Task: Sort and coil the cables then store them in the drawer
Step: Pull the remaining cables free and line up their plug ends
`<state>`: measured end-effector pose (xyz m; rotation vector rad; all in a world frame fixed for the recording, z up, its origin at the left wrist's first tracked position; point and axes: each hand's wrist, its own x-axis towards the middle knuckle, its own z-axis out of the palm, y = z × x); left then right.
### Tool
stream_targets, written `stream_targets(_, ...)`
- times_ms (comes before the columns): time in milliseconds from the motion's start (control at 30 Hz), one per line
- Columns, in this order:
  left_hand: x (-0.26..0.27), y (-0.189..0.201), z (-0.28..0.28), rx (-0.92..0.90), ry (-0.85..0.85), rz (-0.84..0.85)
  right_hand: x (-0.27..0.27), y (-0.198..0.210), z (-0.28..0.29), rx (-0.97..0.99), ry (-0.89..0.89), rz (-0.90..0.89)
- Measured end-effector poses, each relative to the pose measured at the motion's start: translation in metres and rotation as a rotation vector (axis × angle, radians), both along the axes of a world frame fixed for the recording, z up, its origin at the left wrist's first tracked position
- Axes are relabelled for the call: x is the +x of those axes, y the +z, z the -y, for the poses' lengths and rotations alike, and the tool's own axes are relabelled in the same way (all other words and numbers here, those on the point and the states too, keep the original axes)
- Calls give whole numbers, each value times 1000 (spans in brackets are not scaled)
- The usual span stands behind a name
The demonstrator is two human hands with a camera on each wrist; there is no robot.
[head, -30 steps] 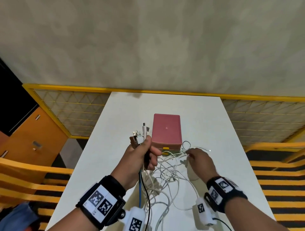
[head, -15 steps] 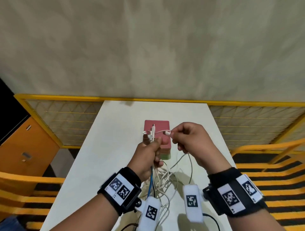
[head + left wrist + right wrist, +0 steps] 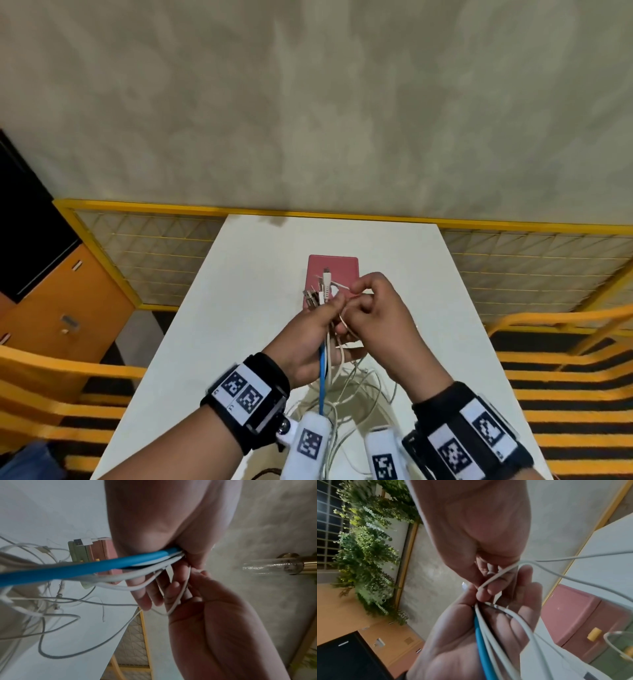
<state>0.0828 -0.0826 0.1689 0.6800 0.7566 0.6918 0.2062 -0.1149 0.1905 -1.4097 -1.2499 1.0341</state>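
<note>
My left hand is raised over the white table and grips a bundle of cables: one blue cable, several white ones, and plug ends sticking up above the thumb. My right hand touches the left hand and pinches a thin white cable right at the bundle. Behind both hands stands the pink drawer box, which has a yellow knob. The rest of the cables hang down into a loose tangle on the table.
A yellow-framed mesh rail runs behind and beside the table. An orange cabinet stands at the left. Yellow bars over a black-and-yellow striped floor lie on the right. The tangle spreads across the near table.
My right hand lifted a white cable end off the table and brought it against the bundle in my left hand. Both hands now meet in front of the drawer box.
</note>
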Motion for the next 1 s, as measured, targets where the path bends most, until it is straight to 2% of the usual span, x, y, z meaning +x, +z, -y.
stream_targets(100, -6, -3, -4, 45, 96, -75, 0, -7, 5, 50, -10, 79)
stream_targets(233, -21, -6, -12, -55, 244, -142, 18, -24, 14, 29, -178, 210)
stream_targets(267, -24, -7, -13, -68, 282, -164, 24, -28, 17, -52, -157, 168)
stream_targets(333, -28, -11, -13, -65, 345, -174, 24, -38, 23, -343, 5, -8)
stream_targets(400, -27, -12, -11, -56, 366, -141, 13, -46, 29, -620, 176, -195)
stream_targets(433, -25, -13, -9, -58, 358, -121, 6, -49, 29, -691, 213, -300)
stream_targets(533, -21, -13, -4, -51, 295, -73, -8, -56, 20, -714, 152, -586)
stream_targets(633, -23, -10, 1, 14, 240, -68, -12, -63, 1, -718, 57, -784)
stream_targets(700, -28, -11, 7, 50, 149, -175, -5, -63, -15, -675, -58, -881)
stream_targets(767, -39, -20, 16, 1, 5, -298, 9, -52, -29, -631, -147, -975)
stream_targets(900, -75, -39, 35, -242, -259, -462, 37, -28, -46, -567, -242, -983)
stream_targets(1000, -103, -46, 43, -273, -379, -567, 47, -25, -52, -543, -307, -923)
